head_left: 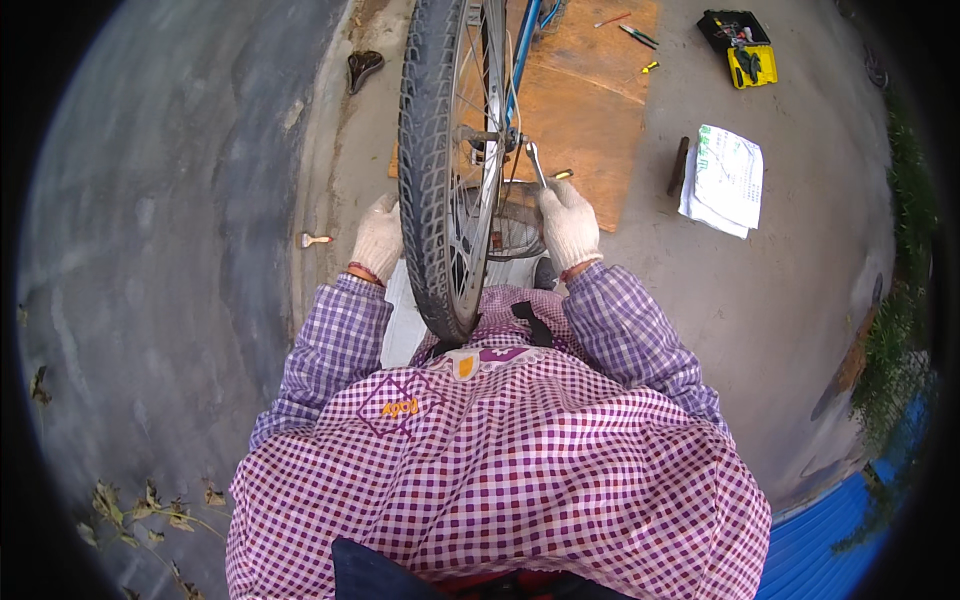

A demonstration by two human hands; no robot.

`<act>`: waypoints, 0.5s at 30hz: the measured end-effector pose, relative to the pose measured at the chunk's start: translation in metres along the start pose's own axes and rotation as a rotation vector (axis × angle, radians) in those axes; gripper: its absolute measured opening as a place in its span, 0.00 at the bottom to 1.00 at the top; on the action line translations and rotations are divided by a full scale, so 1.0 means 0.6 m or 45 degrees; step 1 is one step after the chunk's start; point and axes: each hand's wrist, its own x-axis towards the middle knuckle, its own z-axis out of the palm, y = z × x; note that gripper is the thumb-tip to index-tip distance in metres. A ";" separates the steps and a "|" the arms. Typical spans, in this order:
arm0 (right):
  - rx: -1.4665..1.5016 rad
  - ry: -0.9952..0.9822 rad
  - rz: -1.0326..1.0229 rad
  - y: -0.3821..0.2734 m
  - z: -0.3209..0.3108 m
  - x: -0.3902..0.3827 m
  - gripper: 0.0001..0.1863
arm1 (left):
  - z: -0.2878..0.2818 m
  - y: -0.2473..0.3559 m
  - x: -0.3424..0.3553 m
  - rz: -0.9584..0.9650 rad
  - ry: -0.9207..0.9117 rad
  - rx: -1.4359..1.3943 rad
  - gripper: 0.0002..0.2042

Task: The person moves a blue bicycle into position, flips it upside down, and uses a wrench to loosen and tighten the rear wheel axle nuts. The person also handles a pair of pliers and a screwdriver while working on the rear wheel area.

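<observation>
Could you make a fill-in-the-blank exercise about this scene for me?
1. The right hand holds a metal ____ beside the bicycle wheel.
2. The left hand wears a cream ____.
3. The open toolbox is black and ____.
4. The paintbrush lies to the ____ of the bicycle wheel.

Missing words: wrench; glove; yellow; left.

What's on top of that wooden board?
On the board: pliers, a red stick, a yellow piece at the edge, and a yellow-and-black item near the right hand. Whatever the wheel covers can't be seen.
</observation>
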 end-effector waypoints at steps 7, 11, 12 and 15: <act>-0.045 0.031 -0.029 -0.070 0.022 -0.009 0.22 | -0.005 0.027 0.020 0.034 0.052 -0.087 0.14; -0.192 0.152 -0.166 -0.106 0.023 -0.017 0.21 | 0.001 0.031 0.020 -0.011 0.033 -0.202 0.13; -0.205 0.153 -0.153 -0.112 0.022 -0.021 0.21 | 0.004 0.032 0.021 0.012 0.040 -0.194 0.13; -0.229 0.155 -0.122 -0.127 0.018 -0.032 0.21 | 0.011 0.032 0.023 -0.010 0.043 -0.267 0.15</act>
